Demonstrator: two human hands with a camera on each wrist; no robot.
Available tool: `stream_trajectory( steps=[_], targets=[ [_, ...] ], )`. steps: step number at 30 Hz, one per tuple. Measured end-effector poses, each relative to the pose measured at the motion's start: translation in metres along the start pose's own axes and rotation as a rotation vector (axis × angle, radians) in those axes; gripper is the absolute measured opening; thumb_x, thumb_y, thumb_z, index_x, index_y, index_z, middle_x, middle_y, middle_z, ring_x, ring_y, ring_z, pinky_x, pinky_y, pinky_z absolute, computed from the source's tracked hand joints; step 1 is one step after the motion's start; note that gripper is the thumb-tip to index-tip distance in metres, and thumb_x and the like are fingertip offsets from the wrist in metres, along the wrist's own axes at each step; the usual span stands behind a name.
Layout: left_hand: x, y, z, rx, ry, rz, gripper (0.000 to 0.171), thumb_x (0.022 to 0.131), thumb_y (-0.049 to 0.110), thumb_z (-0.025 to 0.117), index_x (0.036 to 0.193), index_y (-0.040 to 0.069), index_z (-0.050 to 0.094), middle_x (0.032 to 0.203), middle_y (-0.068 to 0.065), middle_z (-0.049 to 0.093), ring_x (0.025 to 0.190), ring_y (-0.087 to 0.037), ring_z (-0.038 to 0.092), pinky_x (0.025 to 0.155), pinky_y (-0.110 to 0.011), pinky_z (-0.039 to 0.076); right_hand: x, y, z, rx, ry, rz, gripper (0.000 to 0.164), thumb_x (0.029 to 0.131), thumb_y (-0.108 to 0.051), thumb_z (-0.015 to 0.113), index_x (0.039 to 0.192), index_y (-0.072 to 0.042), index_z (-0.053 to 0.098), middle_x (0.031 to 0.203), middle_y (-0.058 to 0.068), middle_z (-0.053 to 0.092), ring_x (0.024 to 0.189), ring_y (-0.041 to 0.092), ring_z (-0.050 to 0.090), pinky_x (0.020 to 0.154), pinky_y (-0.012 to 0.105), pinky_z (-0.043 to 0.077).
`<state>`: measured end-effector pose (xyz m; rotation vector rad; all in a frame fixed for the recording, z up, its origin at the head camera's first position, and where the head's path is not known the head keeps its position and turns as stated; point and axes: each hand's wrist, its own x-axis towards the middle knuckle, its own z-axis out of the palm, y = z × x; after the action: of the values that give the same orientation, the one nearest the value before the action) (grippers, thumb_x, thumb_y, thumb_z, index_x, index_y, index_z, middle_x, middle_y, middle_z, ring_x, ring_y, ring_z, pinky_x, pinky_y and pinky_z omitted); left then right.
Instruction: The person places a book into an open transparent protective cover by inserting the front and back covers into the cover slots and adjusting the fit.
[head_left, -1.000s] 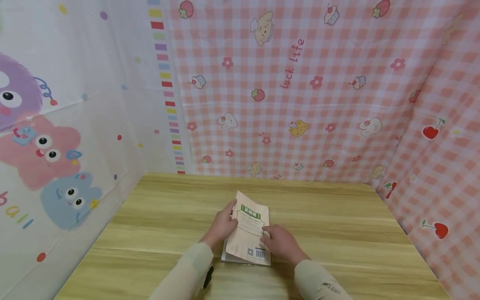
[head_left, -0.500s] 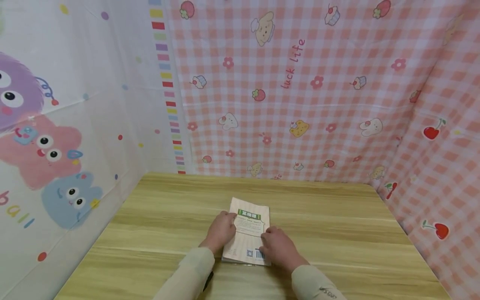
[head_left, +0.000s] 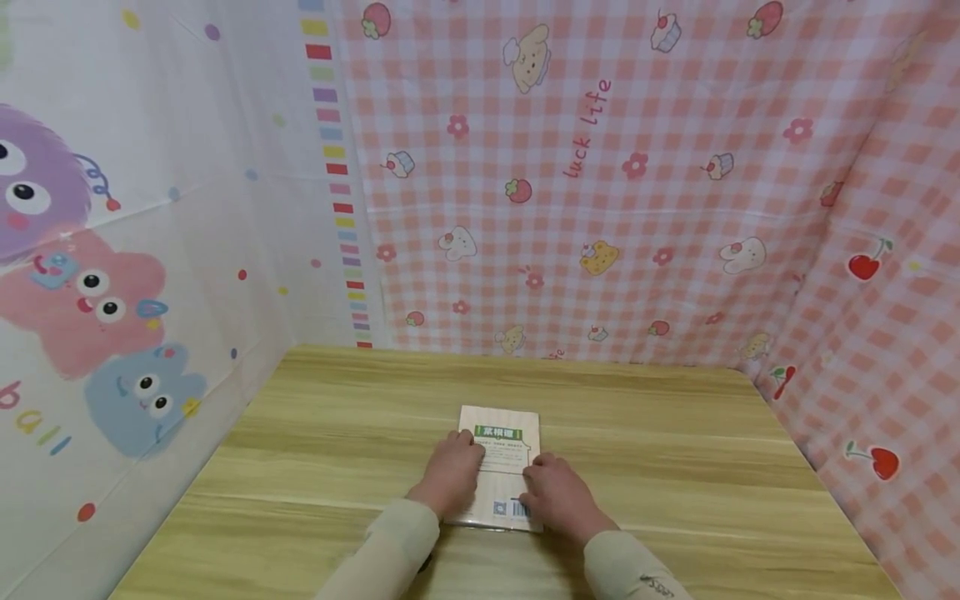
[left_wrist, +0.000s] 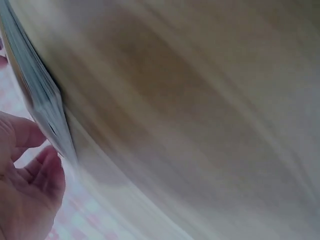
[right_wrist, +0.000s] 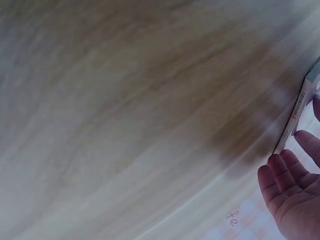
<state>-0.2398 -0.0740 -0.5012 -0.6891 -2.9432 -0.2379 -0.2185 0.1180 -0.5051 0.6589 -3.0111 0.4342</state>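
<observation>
A closed paperback book (head_left: 495,487) lies flat on the wooden table, its pale back cover up with a green title block and a barcode. On the cover's left side rests my left hand (head_left: 452,471), fingertips touching near the printed text. My right hand (head_left: 562,496) rests along the right edge, beside the barcode. The left wrist view shows the page edges (left_wrist: 37,70) with the left fingers at the cover side. In the right wrist view the spine (right_wrist: 295,112) is visible, and the right fingers (right_wrist: 281,172) extend fairly straight beside it.
The wooden table (head_left: 675,442) extends around the book on all sides. A pink checked cloth (head_left: 570,208) hangs behind the table and along the right. At the left hangs a white cloth (head_left: 202,250) with cartoon figures.
The book's cover and pages, lifted and tilted at first, have come down flat. My left hand moved down with them and slightly right onto the cover; the right hand stayed at the right edge.
</observation>
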Motion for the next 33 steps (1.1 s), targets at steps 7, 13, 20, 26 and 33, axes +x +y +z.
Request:
stream_trajectory(
  steps=[7, 13, 20, 26, 33],
  targets=[
    [0.003, 0.014, 0.002, -0.078, -0.049, 0.042, 0.023, 0.082, -0.004, 0.061, 0.101, 0.006, 0.069, 0.093, -0.008, 0.053, 0.083, -0.020, 0.049, 0.077, -0.036, 0.052, 0.000, 0.003, -0.002, -0.010, 0.047, 0.062, 0.025, 0.077, -0.020, 0.072, 0.093, 0.000, 0.073, 0.095, 0.017, 0.064, 0.083, 0.028, 0.057, 0.076, 0.045, 0.052],
    [0.006, 0.021, 0.006, -0.042, -0.034, 0.052, 0.031, 0.087, 0.005, 0.059, 0.113, 0.015, 0.071, 0.094, -0.008, 0.055, 0.082, -0.021, 0.045, 0.066, -0.035, 0.048, -0.004, 0.003, -0.012, 0.043, 0.103, 0.039, 0.015, 0.080, -0.013, 0.066, 0.084, 0.000, 0.074, 0.083, 0.014, 0.063, 0.074, 0.026, 0.057, 0.067, 0.044, 0.052],
    [0.009, 0.019, 0.006, 0.010, -0.009, -0.087, 0.021, 0.090, 0.021, 0.059, 0.104, 0.012, 0.072, 0.099, -0.013, 0.058, 0.094, -0.029, 0.051, 0.074, -0.050, 0.051, -0.004, 0.005, -0.013, 0.027, 0.142, 0.006, 0.013, 0.084, -0.011, 0.063, 0.082, -0.002, 0.072, 0.080, 0.013, 0.065, 0.075, 0.026, 0.058, 0.068, 0.044, 0.052],
    [0.008, 0.029, -0.002, 0.059, -0.064, -0.258, 0.065, 0.084, 0.062, 0.056, 0.109, 0.003, 0.064, 0.104, -0.020, 0.060, 0.099, -0.035, 0.053, 0.078, -0.053, 0.049, -0.005, 0.007, -0.014, 0.041, 0.153, -0.001, 0.019, 0.085, -0.012, 0.063, 0.094, 0.002, 0.073, 0.090, 0.017, 0.070, 0.085, 0.030, 0.061, 0.077, 0.047, 0.053],
    [0.003, 0.040, -0.011, 0.112, -0.144, -0.341, 0.082, 0.071, 0.073, 0.061, 0.110, 0.001, 0.057, 0.103, -0.025, 0.056, 0.090, -0.035, 0.053, 0.069, -0.050, 0.050, -0.006, 0.006, -0.017, 0.088, 0.102, 0.054, 0.025, 0.087, -0.015, 0.063, 0.102, 0.003, 0.072, 0.097, 0.019, 0.068, 0.090, 0.033, 0.061, 0.081, 0.050, 0.052]
  ],
)
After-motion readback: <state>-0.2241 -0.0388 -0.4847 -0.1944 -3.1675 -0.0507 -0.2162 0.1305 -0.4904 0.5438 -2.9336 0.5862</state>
